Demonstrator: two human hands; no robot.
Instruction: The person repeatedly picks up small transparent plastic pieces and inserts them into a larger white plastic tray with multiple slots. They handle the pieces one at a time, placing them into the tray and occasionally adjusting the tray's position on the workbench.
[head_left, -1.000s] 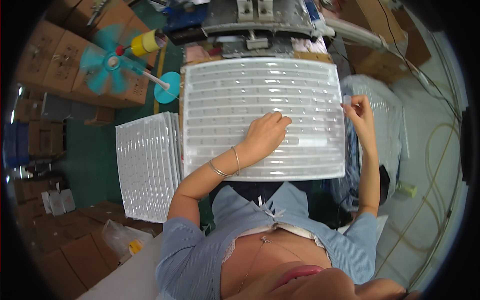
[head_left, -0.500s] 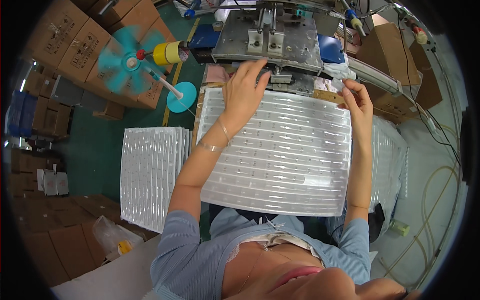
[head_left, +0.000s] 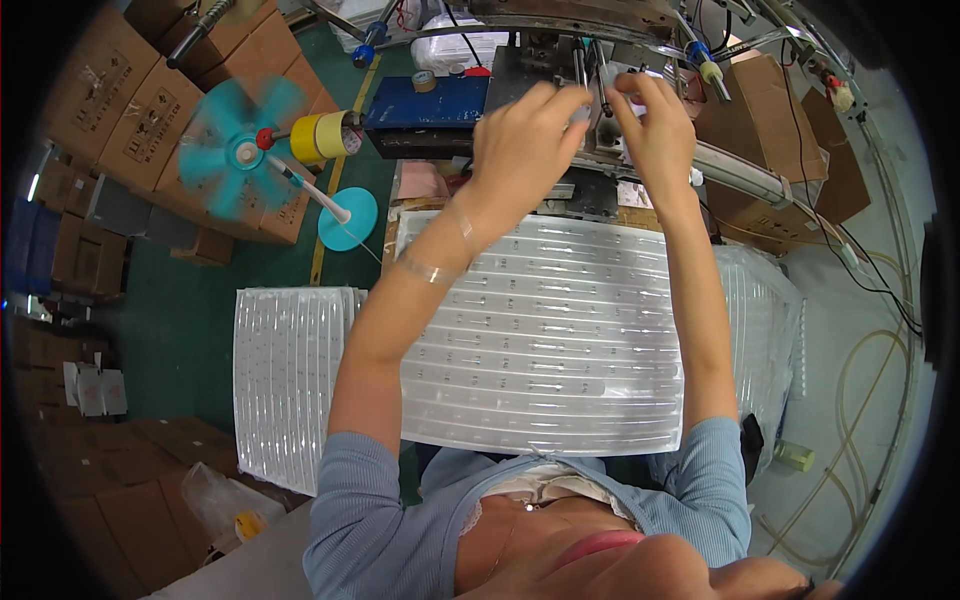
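Observation:
Both my hands are raised at the metal bench machine beyond the tray. My left hand has its fingers curled in and thumb and forefinger drawn together at the machine's middle. My right hand is bent in a pinch beside a thin upright rod. Whatever lies in either pinch is too small or hidden to name. Below my forearms is a wide white tray with many clear ridged rows and small dark marks.
More ridged white trays are stacked at the left. A turquoise fan spins there, tape rolls beside it. Cartons rise behind. On the right lie wrapped trays, a pipe and loose hoses.
My right hand has gone from the tray's far right corner inward and forward to the machine. The left has moved forward and right, its fingers drawing in. The view has shifted too.

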